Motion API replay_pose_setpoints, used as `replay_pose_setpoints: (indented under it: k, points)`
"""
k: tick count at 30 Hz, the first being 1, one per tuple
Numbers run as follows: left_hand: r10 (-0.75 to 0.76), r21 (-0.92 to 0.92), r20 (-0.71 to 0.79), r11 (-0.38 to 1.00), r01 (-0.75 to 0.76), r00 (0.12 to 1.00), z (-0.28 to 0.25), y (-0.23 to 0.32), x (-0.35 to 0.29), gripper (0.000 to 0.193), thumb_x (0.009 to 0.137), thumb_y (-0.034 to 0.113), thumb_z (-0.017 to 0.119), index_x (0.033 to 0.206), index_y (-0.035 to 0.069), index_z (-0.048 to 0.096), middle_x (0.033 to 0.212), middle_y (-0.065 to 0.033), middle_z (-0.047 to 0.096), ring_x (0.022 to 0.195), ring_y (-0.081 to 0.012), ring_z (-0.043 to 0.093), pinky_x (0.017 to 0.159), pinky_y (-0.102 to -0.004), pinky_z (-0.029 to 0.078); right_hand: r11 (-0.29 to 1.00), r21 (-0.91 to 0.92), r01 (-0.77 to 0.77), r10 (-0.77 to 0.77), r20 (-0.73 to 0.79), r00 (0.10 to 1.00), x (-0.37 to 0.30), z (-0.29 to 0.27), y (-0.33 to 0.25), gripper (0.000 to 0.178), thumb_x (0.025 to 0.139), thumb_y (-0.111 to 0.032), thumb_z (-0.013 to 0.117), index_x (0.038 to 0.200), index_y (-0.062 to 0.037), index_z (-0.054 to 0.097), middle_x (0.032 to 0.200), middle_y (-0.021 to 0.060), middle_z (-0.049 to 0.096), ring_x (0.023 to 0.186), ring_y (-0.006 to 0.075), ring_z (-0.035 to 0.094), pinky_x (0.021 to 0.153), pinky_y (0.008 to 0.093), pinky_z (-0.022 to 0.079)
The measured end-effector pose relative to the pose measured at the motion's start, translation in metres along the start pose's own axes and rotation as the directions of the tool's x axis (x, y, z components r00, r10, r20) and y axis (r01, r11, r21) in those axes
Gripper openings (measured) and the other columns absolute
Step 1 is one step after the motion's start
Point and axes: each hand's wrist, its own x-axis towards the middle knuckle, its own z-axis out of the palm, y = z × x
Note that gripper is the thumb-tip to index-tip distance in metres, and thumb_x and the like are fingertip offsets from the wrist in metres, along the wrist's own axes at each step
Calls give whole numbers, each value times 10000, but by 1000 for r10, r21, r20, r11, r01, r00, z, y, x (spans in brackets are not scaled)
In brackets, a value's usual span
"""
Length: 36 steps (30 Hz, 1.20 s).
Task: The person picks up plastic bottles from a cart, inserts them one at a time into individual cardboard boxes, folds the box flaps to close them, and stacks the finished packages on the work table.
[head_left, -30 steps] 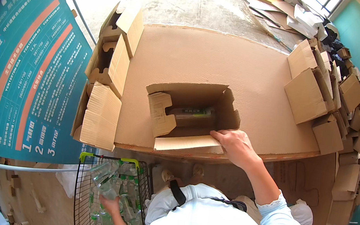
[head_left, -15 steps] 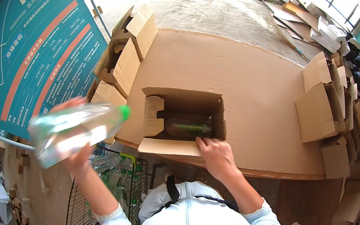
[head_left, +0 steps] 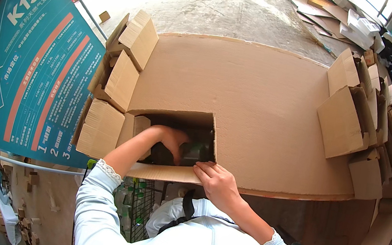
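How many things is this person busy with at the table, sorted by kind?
Open cardboard box under the hands: 1
Hands at it: 2, left hand inside, right hand on the near flap
Wire basket below the table edge: 1
Total: 4

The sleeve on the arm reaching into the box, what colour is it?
Pale blue sleeve with a white lace cuff, seen in the head view.

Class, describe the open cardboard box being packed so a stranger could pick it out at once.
Start at the big cardboard-covered table. At its near edge sits the open box. Unlike the empty boxes stacked left, the left hand reaches inside it, and the right hand presses its front flap.
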Motion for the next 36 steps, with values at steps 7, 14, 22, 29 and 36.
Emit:
replay_pose_setpoints:
  k: [7, 14, 22, 29, 36]
  points:
    - [-35, 85, -261, 995, 59, 965, 2, 38, -31, 679, 747, 264, 765, 1341, 37, 527, 1233, -230, 621, 1132, -376, 593, 991, -410, 471, 1000, -27, 14, -14, 5, 1000, 10, -6, 10, 426, 718, 10, 659, 1145, 15, 654, 1183, 148, 659, 1053, 286, 638, 920, 361, 528]
    - [84, -9, -779, 989, -145, 621, 24, 75, -126, 544, 887, 221, 661, 1355, -11, 511, 1306, -219, 584, 1219, -356, 555, 1040, -406, 440, 993, 108, 40, -32, -77, 997, 7, -23, 11, 386, 794, -62, 703, 1171, -8, 640, 1230, 152, 641, 1165, 307, 602, 993, 390, 497]
    - [-131, -160, -965, 981, -113, 227, 117, 24, -155, 526, 791, 300, 787, 1175, -25, 638, 1218, -215, 643, 1276, -355, 520, 1053, -433, 429, 865, 476, -156, 257, -155, 954, 27, -13, 23, 379, 819, -191, 759, 1154, -50, 653, 1163, 134, 679, 1110, 304, 637, 1032, 418, 460]
    - [-372, -366, -928, 922, -128, -19, 98, 12, -125, 790, 710, 186, 846, 1380, 48, 453, 1280, -179, 558, 1242, -342, 510, 1037, -425, 423, 917, 211, -338, 363, -94, 927, 59, 1, 34, 674, 756, -181, 806, 1347, -93, 494, 1244, 149, 617, 1141, 290, 598, 1046, 434, 435]
    - [-15, 23, -991, 960, 279, 134, 56, 7, -129, 1107, 644, 292, 876, 1528, 96, 239, 1527, -150, 321, 1444, -310, 272, 1190, -457, 240, 968, -249, 2, -52, -197, 979, 123, -20, 44, 876, 750, -250, 807, 1482, -125, 342, 1377, 146, 498, 1324, 301, 439, 1085, 451, 401]
